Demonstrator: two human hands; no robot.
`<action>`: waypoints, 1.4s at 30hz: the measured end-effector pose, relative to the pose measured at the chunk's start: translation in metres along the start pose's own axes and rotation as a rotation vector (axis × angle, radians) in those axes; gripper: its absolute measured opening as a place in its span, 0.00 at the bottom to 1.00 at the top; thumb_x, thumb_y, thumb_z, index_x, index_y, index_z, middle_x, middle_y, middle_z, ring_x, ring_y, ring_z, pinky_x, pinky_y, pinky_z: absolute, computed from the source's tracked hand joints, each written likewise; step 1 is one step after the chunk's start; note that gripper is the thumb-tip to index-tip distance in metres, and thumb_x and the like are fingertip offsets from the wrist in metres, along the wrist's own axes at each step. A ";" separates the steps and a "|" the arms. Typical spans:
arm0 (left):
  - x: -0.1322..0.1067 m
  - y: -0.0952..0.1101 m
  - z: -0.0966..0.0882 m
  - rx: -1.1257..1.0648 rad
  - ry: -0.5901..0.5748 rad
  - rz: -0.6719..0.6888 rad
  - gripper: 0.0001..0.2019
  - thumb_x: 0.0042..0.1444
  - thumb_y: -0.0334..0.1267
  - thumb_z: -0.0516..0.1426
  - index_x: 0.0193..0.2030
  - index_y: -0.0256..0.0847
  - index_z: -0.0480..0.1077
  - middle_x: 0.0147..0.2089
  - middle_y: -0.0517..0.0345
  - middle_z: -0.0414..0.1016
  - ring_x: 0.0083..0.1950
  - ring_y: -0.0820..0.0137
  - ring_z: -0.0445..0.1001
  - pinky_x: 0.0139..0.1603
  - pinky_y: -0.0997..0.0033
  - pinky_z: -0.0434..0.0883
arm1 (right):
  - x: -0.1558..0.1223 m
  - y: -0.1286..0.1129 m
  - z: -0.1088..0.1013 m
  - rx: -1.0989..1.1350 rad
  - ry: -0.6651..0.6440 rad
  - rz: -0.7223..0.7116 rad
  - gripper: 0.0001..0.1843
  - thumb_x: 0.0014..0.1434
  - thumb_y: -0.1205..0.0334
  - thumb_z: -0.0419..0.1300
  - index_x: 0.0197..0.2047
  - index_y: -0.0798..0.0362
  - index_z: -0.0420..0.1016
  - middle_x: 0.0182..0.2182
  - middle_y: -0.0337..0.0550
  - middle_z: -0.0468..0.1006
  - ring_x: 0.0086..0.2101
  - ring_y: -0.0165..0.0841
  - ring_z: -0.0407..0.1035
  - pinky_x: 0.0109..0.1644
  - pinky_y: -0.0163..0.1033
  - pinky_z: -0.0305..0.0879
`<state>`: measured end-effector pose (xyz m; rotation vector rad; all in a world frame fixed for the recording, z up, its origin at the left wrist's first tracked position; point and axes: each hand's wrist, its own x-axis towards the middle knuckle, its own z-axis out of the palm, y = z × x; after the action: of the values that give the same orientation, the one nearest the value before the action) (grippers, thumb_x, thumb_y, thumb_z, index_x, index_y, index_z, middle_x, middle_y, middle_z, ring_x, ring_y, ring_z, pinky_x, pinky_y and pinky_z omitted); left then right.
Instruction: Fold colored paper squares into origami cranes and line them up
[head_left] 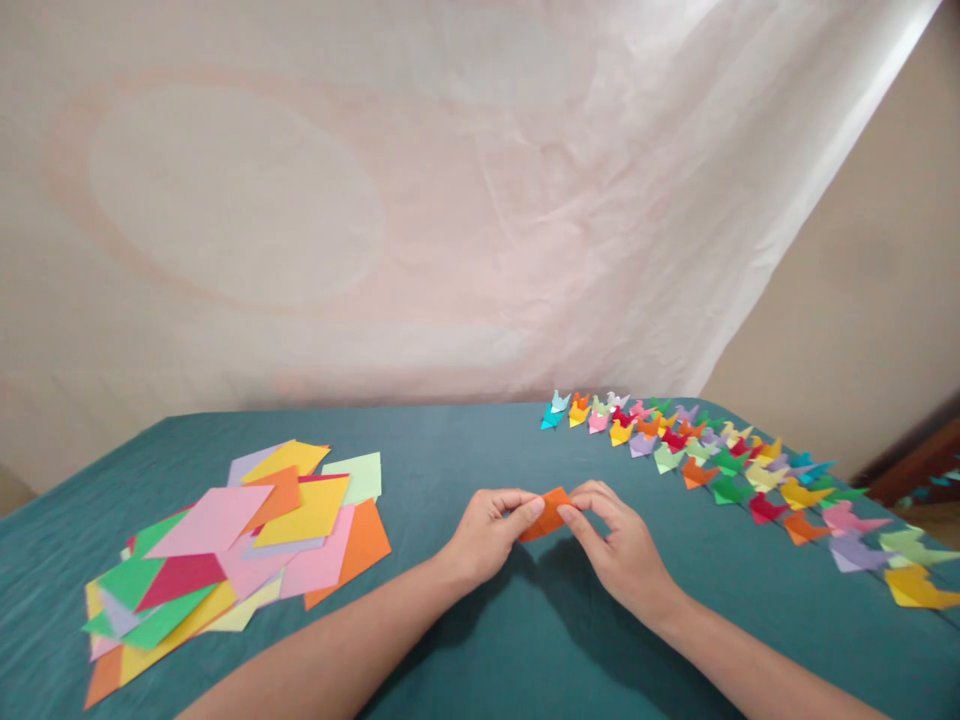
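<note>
A small folded piece of orange paper [550,514] is held up over the table between both hands. My left hand [491,530] pinches its left end between thumb and fingers. On the opposite end, my right hand [611,540] grips the paper's right edge, thumb in front and fingers behind. The fingers cover both ends of the paper, so its full folded shape is partly hidden. Shadows of the hands fall on the cloth beneath.
A loose pile of coloured paper squares [300,510] lies on the left of the dark green tablecloth [450,450]. Rows of small folded paper birds [727,490] stand along the right side. Behind the table hangs a pale sheet [450,200].
</note>
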<state>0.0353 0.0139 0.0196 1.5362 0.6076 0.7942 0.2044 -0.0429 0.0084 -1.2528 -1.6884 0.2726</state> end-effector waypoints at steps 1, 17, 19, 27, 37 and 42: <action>0.000 -0.001 -0.001 -0.014 -0.014 -0.010 0.19 0.55 0.49 0.55 0.33 0.33 0.76 0.25 0.59 0.70 0.27 0.74 0.62 0.31 0.75 0.60 | 0.000 0.000 0.000 0.003 -0.003 0.006 0.10 0.62 0.60 0.52 0.31 0.52 0.70 0.30 0.42 0.71 0.35 0.34 0.65 0.41 0.40 0.62; 0.002 -0.013 0.001 -0.009 0.120 -0.085 0.20 0.49 0.52 0.59 0.32 0.32 0.73 0.27 0.57 0.73 0.28 0.74 0.66 0.30 0.76 0.62 | -0.003 -0.004 0.002 -0.002 -0.014 0.041 0.10 0.59 0.59 0.55 0.29 0.52 0.70 0.27 0.40 0.72 0.32 0.33 0.66 0.37 0.39 0.63; 0.002 -0.014 -0.001 -0.048 0.117 -0.092 0.21 0.50 0.53 0.58 0.33 0.32 0.73 0.28 0.56 0.74 0.28 0.73 0.67 0.31 0.76 0.63 | -0.003 -0.004 0.003 -0.004 -0.002 0.017 0.07 0.58 0.60 0.56 0.30 0.52 0.70 0.28 0.41 0.72 0.32 0.34 0.66 0.38 0.39 0.63; 0.003 -0.010 -0.001 -0.121 0.107 -0.084 0.21 0.51 0.54 0.57 0.35 0.32 0.74 0.30 0.57 0.75 0.30 0.73 0.68 0.33 0.76 0.64 | -0.004 -0.004 0.003 0.006 0.024 -0.004 0.04 0.57 0.62 0.57 0.31 0.52 0.71 0.30 0.42 0.72 0.34 0.35 0.67 0.39 0.40 0.64; 0.003 -0.013 0.000 -0.100 0.111 -0.072 0.23 0.50 0.55 0.58 0.34 0.32 0.74 0.30 0.55 0.75 0.31 0.71 0.69 0.33 0.74 0.65 | -0.003 -0.005 0.000 0.013 0.023 -0.009 0.08 0.60 0.62 0.53 0.30 0.52 0.70 0.29 0.42 0.71 0.34 0.34 0.66 0.39 0.39 0.63; 0.002 -0.014 0.002 -0.074 0.095 -0.057 0.21 0.50 0.53 0.58 0.32 0.32 0.74 0.28 0.56 0.73 0.28 0.73 0.67 0.31 0.75 0.64 | -0.003 -0.004 0.000 0.046 -0.005 0.033 0.09 0.60 0.62 0.53 0.29 0.52 0.68 0.28 0.40 0.70 0.33 0.34 0.65 0.38 0.38 0.62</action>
<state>0.0388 0.0163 0.0058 1.4141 0.6812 0.8409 0.2021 -0.0478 0.0094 -1.2478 -1.6576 0.3323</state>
